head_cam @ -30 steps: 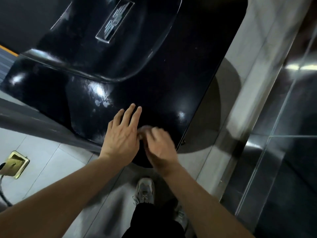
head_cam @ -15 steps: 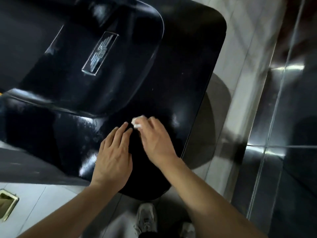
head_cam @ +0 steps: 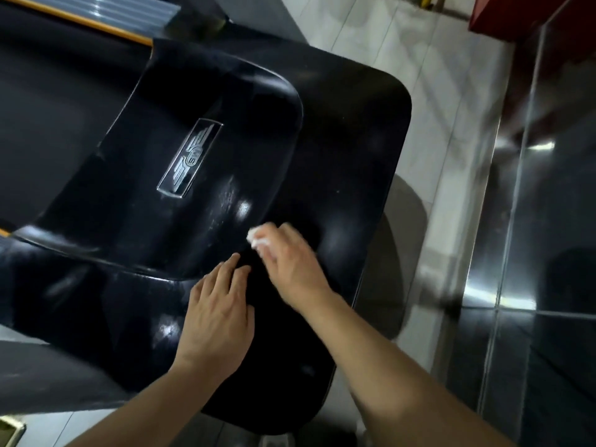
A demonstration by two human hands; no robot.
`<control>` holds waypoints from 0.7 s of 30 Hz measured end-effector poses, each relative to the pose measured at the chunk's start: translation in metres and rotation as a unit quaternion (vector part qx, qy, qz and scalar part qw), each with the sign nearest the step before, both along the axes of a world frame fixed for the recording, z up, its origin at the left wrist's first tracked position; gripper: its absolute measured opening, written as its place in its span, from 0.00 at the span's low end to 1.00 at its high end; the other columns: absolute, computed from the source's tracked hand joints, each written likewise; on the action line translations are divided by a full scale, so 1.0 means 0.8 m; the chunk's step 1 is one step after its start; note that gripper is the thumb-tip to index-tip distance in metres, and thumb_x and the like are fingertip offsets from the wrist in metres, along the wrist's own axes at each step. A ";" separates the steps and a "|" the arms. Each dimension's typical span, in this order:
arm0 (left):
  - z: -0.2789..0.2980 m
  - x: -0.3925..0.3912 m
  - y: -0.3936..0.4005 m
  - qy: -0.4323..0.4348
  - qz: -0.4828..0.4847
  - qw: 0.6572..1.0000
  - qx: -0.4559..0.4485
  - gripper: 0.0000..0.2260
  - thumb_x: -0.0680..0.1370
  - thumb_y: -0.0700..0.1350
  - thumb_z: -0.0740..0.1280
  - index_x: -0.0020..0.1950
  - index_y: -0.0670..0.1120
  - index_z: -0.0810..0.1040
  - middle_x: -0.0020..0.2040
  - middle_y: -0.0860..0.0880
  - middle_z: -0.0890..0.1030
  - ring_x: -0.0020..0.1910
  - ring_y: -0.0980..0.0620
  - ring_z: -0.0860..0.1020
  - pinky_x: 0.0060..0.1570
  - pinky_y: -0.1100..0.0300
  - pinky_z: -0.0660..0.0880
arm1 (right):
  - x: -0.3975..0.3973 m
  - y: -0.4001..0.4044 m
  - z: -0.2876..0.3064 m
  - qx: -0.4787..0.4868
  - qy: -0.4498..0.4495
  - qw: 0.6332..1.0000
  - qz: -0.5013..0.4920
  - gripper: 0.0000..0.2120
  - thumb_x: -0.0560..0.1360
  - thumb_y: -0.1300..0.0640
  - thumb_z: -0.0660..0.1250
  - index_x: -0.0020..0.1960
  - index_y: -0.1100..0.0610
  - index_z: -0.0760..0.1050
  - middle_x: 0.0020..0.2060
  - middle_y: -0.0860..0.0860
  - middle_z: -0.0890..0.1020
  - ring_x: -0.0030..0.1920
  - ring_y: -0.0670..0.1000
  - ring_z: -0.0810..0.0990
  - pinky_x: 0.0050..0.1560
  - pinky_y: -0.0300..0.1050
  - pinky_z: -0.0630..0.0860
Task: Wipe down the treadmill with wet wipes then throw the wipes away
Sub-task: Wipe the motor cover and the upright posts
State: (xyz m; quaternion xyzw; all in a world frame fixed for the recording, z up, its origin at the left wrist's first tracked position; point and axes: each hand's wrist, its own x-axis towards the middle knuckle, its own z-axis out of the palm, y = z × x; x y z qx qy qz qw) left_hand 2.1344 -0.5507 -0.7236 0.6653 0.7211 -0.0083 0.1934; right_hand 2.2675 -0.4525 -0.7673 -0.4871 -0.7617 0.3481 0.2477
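1. A white wet wipe [head_cam: 258, 237] is mostly hidden under the blurred right hand [head_cam: 292, 269], whose fingers clutch it against the glossy black treadmill cover [head_cam: 348, 150].
2. Just left of the wipe, the left hand [head_cam: 219, 317] lies flat, fingers straight.
3. Right of the cover's edge, pale floor tiles [head_cam: 451, 124] lie open.

free: glossy treadmill cover [head_cam: 348, 150] lying open toward 12 and 1 o'clock | blocking: raised hump [head_cam: 206, 150] with badge [head_cam: 190, 158] rising at 10 o'clock, left hand [head_cam: 219, 321] resting flat at 7 | edge: cover dropping to floor tiles [head_cam: 435, 130] at 3 o'clock
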 end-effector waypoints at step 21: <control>-0.022 0.092 0.188 0.039 -0.070 0.997 0.004 0.31 0.77 0.41 0.64 0.80 0.45 0.60 0.82 0.43 0.56 0.81 0.42 0.55 0.77 0.42 0.58 | 0.147 0.043 -0.059 0.078 -0.078 0.994 0.015 0.12 0.77 0.61 0.63 0.59 0.54 0.75 0.44 0.53 0.76 0.43 0.55 0.74 0.44 0.50 0.73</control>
